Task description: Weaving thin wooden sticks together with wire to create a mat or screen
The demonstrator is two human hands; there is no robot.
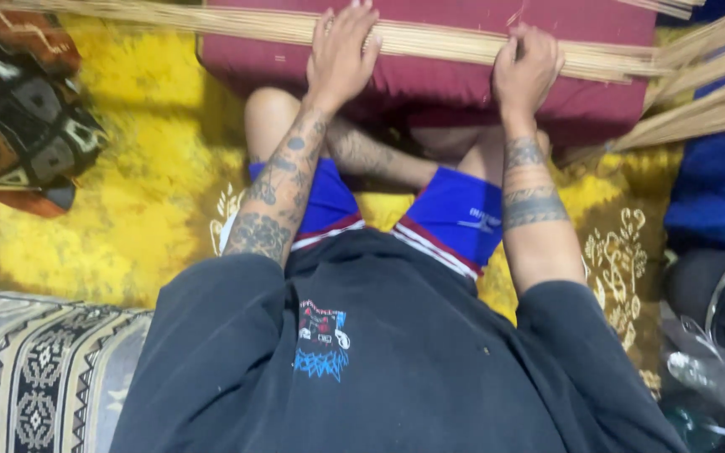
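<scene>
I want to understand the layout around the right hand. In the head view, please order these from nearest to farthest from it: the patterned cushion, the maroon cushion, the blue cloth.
From the right hand:
1. Maroon cushion, directly beneath it.
2. Blue cloth, at the right edge.
3. Patterned cushion, far left.

I see a long bundle of thin pale bamboo sticks (430, 40) lying flat and crosswise atop the maroon cushion (463, 92).

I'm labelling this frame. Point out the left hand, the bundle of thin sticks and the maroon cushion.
left hand (341, 50), head view, back of the hand
bundle of thin sticks (430, 38), head view, mid-length
maroon cushion (581, 105), head view, front face
</scene>
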